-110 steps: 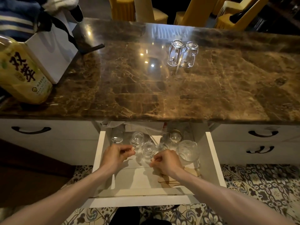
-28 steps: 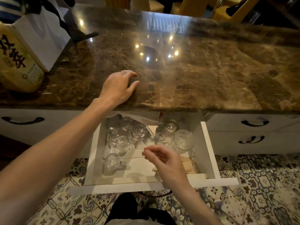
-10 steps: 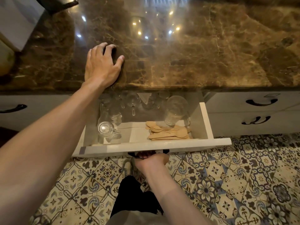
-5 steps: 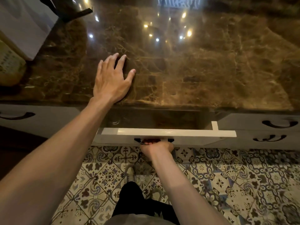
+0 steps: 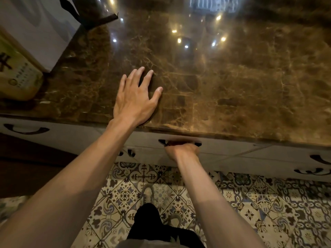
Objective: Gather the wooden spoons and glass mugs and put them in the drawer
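The white drawer (image 5: pixel 223 146) under the counter edge sits flush with the cabinet front. Its dark handle (image 5: pixel 197 144) is gripped by my right hand (image 5: pixel 180 151), fingers curled around it. My left hand (image 5: pixel 136 99) lies flat, fingers spread, on the brown marble countertop (image 5: pixel 232 83) just above the drawer. The glass mugs and wooden spoons are out of sight inside the drawer.
A white paper bag (image 5: pixel 37 27) and a yellow bottle (image 5: pixel 16 76) stand at the counter's far left. More drawers with dark handles (image 5: pixel 25 130) (image 5: pixel 320 159) flank the middle one. Patterned floor tiles (image 5: pixel 268 208) lie below, with my dark trouser leg (image 5: pixel 152 224).
My right hand has pushed the drawer in until it is flush; a second ago it stood open showing mugs and spoons. My left hand stays flat on the counter.
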The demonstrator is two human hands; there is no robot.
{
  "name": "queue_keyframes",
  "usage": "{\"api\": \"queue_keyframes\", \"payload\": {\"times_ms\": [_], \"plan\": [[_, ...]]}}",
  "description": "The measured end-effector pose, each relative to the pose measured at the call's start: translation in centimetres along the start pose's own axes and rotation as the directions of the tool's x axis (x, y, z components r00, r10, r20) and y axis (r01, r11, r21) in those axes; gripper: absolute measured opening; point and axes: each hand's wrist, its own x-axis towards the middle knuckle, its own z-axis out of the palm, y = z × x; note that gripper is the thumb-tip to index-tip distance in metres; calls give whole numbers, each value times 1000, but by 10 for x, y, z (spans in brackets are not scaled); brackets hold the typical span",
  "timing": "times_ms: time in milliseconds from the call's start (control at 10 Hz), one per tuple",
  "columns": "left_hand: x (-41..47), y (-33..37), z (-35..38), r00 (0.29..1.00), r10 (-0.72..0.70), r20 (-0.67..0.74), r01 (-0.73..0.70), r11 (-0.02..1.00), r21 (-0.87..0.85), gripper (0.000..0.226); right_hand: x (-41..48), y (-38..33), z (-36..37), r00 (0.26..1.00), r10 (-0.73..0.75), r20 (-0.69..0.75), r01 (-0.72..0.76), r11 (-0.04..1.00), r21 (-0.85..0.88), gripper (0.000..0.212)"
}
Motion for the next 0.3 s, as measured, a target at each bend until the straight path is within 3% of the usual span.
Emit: {"api": "queue_keyframes", "payload": {"times_ms": [100, 200, 300], "plan": [[3, 1, -2, 1000, 6, -4, -7, 1000, -27, 62, 0, 1, 2, 1000, -17, 24, 17, 999, 28, 48], [2, 3, -7, 1000, -1, 0, 1, 999, -37, 62, -1, -2, -20, 993, -82, 83, 89, 993, -80, 43], [-2, 2, -7, 1000, 5, 11, -4, 998, -64, 62, -13, -8, -46, 992, -126, 10, 126, 974, -188, 32]]}}
